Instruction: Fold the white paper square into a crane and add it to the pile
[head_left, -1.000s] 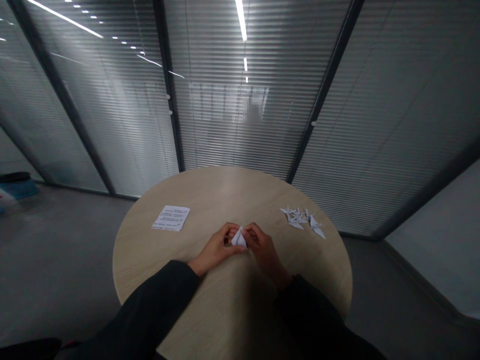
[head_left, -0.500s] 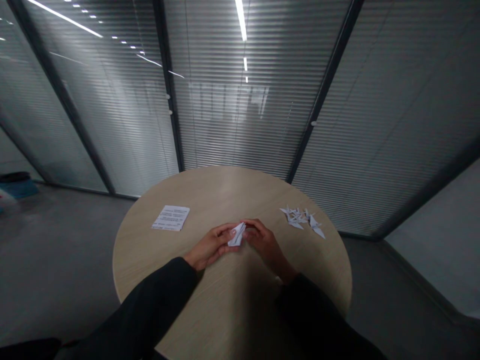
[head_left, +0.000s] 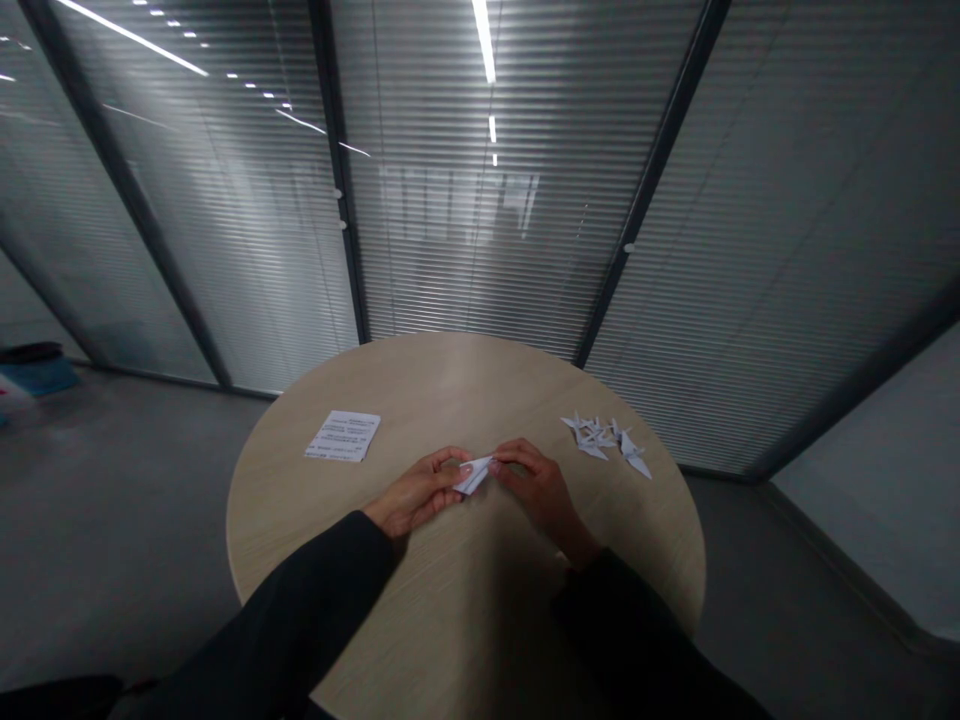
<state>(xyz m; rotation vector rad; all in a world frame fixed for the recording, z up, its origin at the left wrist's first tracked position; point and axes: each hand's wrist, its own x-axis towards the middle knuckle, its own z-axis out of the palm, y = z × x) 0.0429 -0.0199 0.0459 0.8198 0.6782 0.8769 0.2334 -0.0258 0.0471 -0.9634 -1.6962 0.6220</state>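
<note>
Between my two hands is a small white piece of folded paper [head_left: 473, 477], narrowing to a point on its right side. My left hand [head_left: 424, 490] grips its wide left end, thumb on top and fingers beneath. The tip at the right is pinched between the thumb and fingers of my right hand [head_left: 534, 484]. Both hands are over the middle of the round table, and the fingers cover parts of the paper's edges.
The round wooden table [head_left: 457, 380] carries a stack of printed paper sheets [head_left: 343, 436] on the left and several folded paper cranes [head_left: 596, 437] on the right. Behind it stands a glass wall with blinds [head_left: 480, 270]. A blue bin [head_left: 39, 370] is on the floor far left.
The folded paper has turned from steeply upright to a flatter slant, its tip now pointing right. My right hand has shifted slightly right and pinches that tip.
</note>
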